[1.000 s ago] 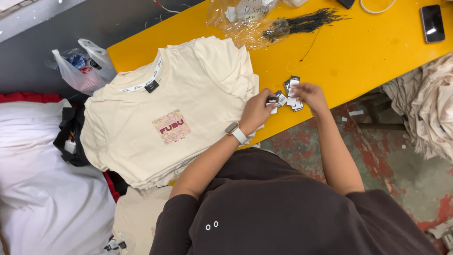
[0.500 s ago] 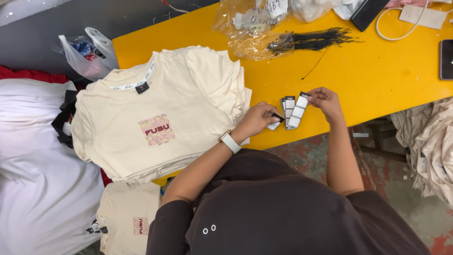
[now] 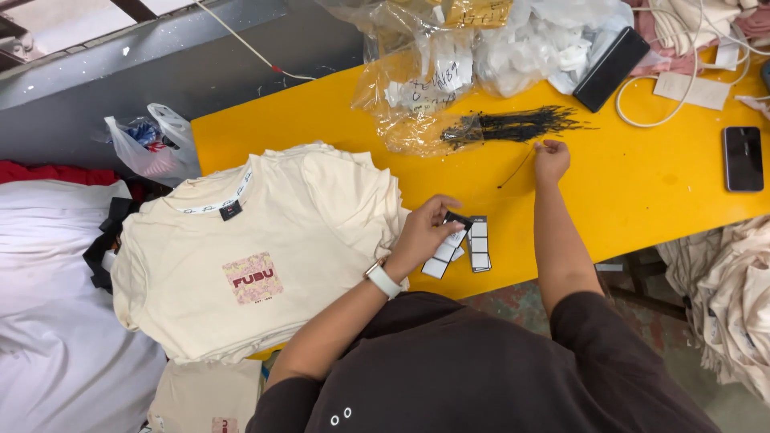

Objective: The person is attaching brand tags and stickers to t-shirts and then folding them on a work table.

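Note:
My left hand (image 3: 423, 232) holds a small fan of black-and-white paper hang tags (image 3: 464, 244) just above the yellow table (image 3: 642, 200), beside a stack of cream T-shirts (image 3: 257, 248) with a pink chest print. My right hand (image 3: 551, 159) has reached farther up the table and pinches the end of one thin black tag string (image 3: 520, 167). A bundle of the same black strings (image 3: 513, 124) lies just beyond it, partly on a clear plastic bag (image 3: 417, 104).
Clear bags and white packets crowd the table's far edge. A black flat case (image 3: 611, 58), a white cable (image 3: 642, 104) and a dark phone (image 3: 743, 158) lie at the right. Cream garments (image 3: 734, 297) hang at the lower right; white fabric (image 3: 56, 321) lies left.
My right hand let go of the tags and reached up the table to a black string. My left hand kept the tags, and the view shifted upward to show more of the table.

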